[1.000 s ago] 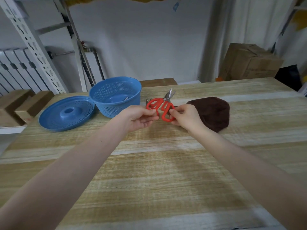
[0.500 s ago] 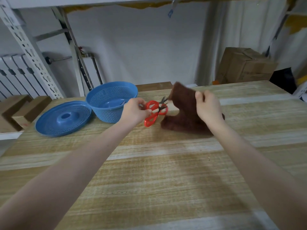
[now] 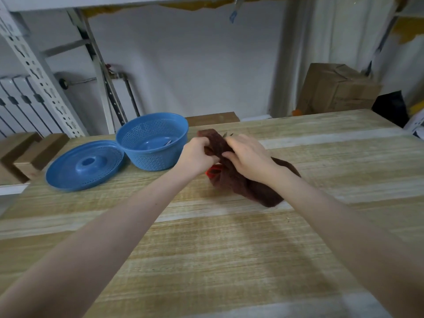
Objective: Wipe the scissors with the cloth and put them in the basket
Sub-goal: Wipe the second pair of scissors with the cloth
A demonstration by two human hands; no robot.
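Note:
The brown cloth [image 3: 238,180] is draped over the red-handled scissors [image 3: 213,171], of which only a bit of red handle and the blade tips near the cloth's top show. My left hand [image 3: 197,154] grips the scissors' handles at the cloth's left edge. My right hand [image 3: 247,154] holds the cloth wrapped round the blades, fingers curled over it. The cloth's lower end trails on the wooden table [image 3: 206,249]. The blue perforated basket [image 3: 152,143] stands just left of my hands, with some metal item inside.
A blue perforated lid [image 3: 85,165] lies left of the basket. Wooden blocks [image 3: 27,152] sit at the table's left edge. A metal rack [image 3: 34,65] and a cardboard box [image 3: 335,90] stand behind the table.
My right hand lifted the cloth off the table and brought it over the scissors, which my left hand holds. The blades, plainly visible earlier, are now mostly covered.

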